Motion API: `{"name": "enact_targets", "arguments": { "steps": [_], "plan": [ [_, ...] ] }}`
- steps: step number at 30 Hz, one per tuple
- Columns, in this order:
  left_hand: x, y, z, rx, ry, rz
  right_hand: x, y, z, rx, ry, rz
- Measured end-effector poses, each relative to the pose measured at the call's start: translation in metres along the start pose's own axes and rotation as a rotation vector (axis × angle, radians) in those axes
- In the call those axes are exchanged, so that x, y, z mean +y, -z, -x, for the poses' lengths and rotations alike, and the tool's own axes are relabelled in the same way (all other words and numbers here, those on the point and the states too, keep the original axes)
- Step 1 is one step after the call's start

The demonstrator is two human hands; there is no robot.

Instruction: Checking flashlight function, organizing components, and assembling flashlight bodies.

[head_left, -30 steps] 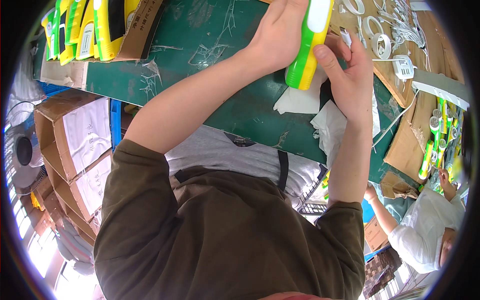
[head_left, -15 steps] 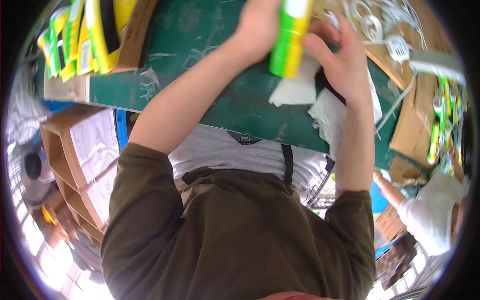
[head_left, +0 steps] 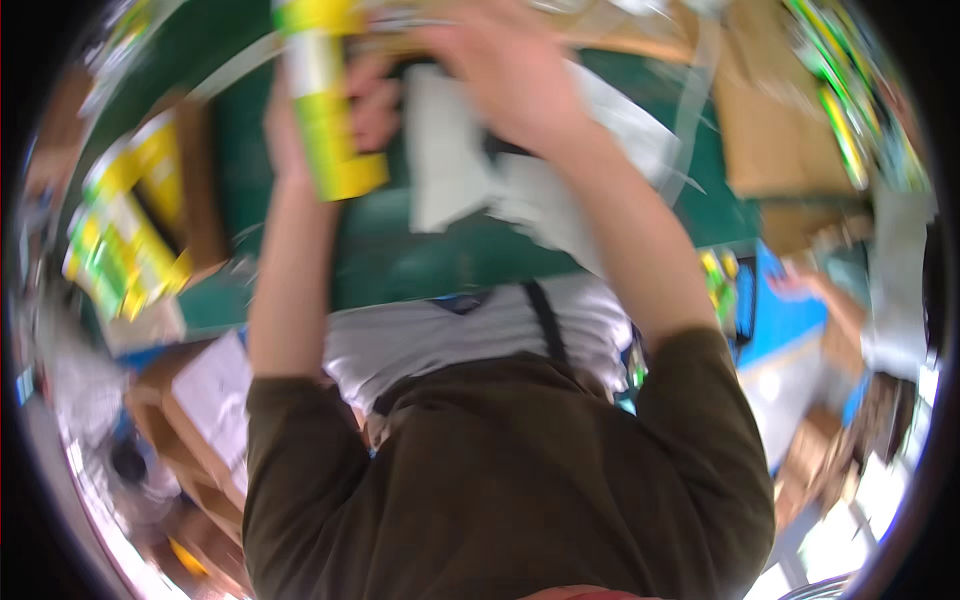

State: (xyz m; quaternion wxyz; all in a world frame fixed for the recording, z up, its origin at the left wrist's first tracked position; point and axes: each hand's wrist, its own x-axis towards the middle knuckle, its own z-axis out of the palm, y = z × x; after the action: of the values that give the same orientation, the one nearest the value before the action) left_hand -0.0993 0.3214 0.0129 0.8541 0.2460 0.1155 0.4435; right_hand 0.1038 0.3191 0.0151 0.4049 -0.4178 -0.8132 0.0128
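Observation:
My left hand (head_left: 372, 108) is wrapped round a narrow yellow, green and white box (head_left: 340, 160), held tilted near the far side of the green table (head_left: 390, 270). The box's upper end runs out of the picture. To its right, my right hand (head_left: 515, 85) reaches over the table, its fingers smeared by motion, so I cannot make out whether they hold anything. Beneath and beside that hand lie white papers (head_left: 440, 165), one with a torn-looking edge. A dark strip shows between the papers and my right wrist.
A brown carton (head_left: 203, 185) with several yellow and green boxes (head_left: 125, 235) stands at the left. Brown cardboard (head_left: 780, 120) lies at the right, beside more green and yellow packages (head_left: 840, 105). Another person's hand (head_left: 795, 282) shows at the far right. Shelving (head_left: 170, 420) stands lower left.
My view has turned, so the table and cartons appear shifted. The box and my left hand now show further left, apart from my right hand; the left fingers now show round the box.

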Motion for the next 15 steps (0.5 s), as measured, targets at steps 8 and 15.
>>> {"name": "enact_targets", "arguments": {
  "steps": [8,15],
  "plan": [
    [-0.004,-0.021,0.001,0.088,-0.022,-0.019,-0.014,0.01,-0.006,0.069,-0.086,-0.202],
    [-0.003,-0.016,-0.003,0.093,-0.053,-0.166,-0.01,0.005,-0.01,0.08,-0.088,-0.192]
  ]
}}
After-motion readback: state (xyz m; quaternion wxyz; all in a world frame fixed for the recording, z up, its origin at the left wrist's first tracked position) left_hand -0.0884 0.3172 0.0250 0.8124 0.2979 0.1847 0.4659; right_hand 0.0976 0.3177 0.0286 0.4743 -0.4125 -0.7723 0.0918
